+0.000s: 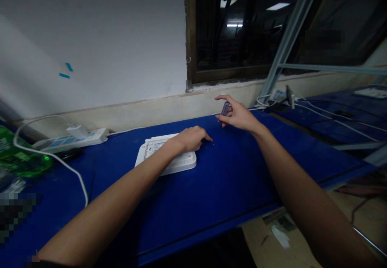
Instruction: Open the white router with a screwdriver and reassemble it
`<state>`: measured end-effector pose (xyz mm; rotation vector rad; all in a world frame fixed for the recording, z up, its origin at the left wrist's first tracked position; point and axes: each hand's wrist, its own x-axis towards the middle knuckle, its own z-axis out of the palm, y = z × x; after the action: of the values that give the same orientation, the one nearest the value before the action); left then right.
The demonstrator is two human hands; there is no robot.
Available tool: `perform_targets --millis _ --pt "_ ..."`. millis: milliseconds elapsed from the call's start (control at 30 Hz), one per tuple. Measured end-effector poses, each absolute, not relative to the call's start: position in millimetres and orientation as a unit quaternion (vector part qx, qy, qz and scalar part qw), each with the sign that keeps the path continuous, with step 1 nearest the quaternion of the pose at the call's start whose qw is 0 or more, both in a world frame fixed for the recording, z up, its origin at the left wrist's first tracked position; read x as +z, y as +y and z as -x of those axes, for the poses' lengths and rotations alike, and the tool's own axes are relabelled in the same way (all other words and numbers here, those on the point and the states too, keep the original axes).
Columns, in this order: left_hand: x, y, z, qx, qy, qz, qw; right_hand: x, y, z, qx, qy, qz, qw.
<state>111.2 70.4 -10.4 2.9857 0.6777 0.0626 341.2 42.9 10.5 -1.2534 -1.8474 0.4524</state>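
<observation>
The left hand (190, 138) lies palm down with its fingers loosely curled and grips nothing. Its heel rests on the near right corner of a flat white casing (184, 162), and its forefinger reaches past the casing's edge to touch the blue worktop (229, 179). Just at that fingertip lie a few tiny pale specks (212, 143), too small to tell whether they are screws or crumbs of plastic.

The right hand (238, 114) hovers slightly above the worktop, a little behind and to the right of the left. It is closed on a small purple-grey cylinder (225, 108), pinched between thumb and middle fingers with the forefinger arched over the top. The cylinder could be a stubby driver handle, but the picture is too dim to settle it.

The step in hand looks like fine work at the casing's edge, with one hand steadying and feeling for the small bits while the other keeps the tool ready. Any next move here calls for a precise fingertip pinch, since the specks are small and loose on a smooth surface, and for the casing to be held flat.

Farther left, a white power strip (75, 138) sits against the wall, its cable (80, 179) looping forward, with a green packet (21, 159) beyond it. A dark window (242, 26) stands behind.
</observation>
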Motion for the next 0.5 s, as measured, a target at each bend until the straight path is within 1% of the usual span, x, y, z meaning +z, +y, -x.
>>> perform_targets --millis 167,367,500 --pt "-14.9 75.7 -111.0 0.011 0.167 -0.984 0.058 11.4 42.7 -341.8 0.183 -0.737 0.494 0.423" --pt "-16.6 78.3 -111.2 0.020 0.187 -0.981 0.046 13.0 41.0 -341.1 0.179 -0.733 0.500 0.425" --pt "-18.9 76.7 -122.4 -0.023 0.178 -0.983 0.044 12.8 42.3 -347.8 0.154 -0.719 0.514 0.440"
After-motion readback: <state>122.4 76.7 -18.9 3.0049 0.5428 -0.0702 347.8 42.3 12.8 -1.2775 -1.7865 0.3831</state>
